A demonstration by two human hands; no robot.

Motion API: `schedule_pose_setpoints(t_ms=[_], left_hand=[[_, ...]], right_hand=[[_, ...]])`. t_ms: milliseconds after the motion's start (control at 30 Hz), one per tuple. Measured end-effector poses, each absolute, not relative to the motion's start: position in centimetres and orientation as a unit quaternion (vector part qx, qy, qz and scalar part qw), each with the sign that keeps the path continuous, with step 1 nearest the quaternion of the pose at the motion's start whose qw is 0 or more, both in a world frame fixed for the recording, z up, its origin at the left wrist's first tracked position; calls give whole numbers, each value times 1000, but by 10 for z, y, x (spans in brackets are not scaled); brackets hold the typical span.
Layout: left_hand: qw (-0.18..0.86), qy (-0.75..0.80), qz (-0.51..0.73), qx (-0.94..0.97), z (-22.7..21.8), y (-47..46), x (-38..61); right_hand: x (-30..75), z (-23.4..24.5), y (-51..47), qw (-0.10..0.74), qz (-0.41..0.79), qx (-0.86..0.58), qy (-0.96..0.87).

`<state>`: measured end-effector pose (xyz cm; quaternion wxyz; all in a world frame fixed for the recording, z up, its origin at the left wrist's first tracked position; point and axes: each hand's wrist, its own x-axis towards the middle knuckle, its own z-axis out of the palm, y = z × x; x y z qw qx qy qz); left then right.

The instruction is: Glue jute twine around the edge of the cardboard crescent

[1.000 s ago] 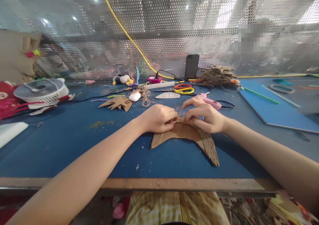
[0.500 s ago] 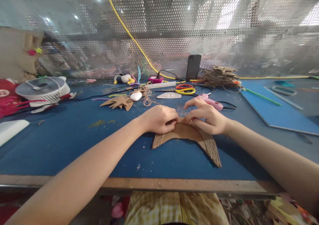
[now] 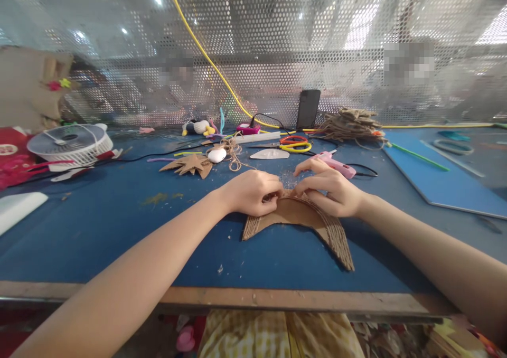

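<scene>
A curved, crescent-shaped piece of corrugated cardboard (image 3: pixel 312 226) lies on the blue table top (image 3: pixel 119 226) in front of me. My left hand (image 3: pixel 249 193) pinches its upper edge from the left, fingers curled closed on it. My right hand (image 3: pixel 330 189) grips the same upper edge from the right, thumb and fingers pressed on the cardboard. The two hands nearly touch at the top of the arch. What lies between the fingertips is hidden.
Behind my hands lie a pink glue gun (image 3: pixel 336 163), scissors with yellow and red handles (image 3: pixel 293 144), twine (image 3: pixel 232 152), a cardboard cut-out (image 3: pixel 190 164), a phone (image 3: pixel 308 109) and a twine pile (image 3: pixel 350 121). A white fan (image 3: pixel 71 144) sits left, a blue board (image 3: pixel 439 173) right. Perforated screen behind.
Both hands stay pinched on the cardboard's top edge with only tiny finger shifts. The view has drifted slightly, so everything sits a little lower and to the right.
</scene>
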<state>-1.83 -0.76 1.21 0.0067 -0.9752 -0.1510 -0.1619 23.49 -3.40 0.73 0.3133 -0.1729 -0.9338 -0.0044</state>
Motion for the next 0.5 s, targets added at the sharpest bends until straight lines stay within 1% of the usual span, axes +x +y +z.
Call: schedule_pose_setpoints(t_ms=[67, 500], left_hand=[[4, -152, -164, -975, 11, -7, -18], [-8, -142, -181, -973, 9, -6, -18]], right_hand=[[235, 8, -35, 317, -7, -174, -932], [232, 2, -32, 272, -34, -156, -949]])
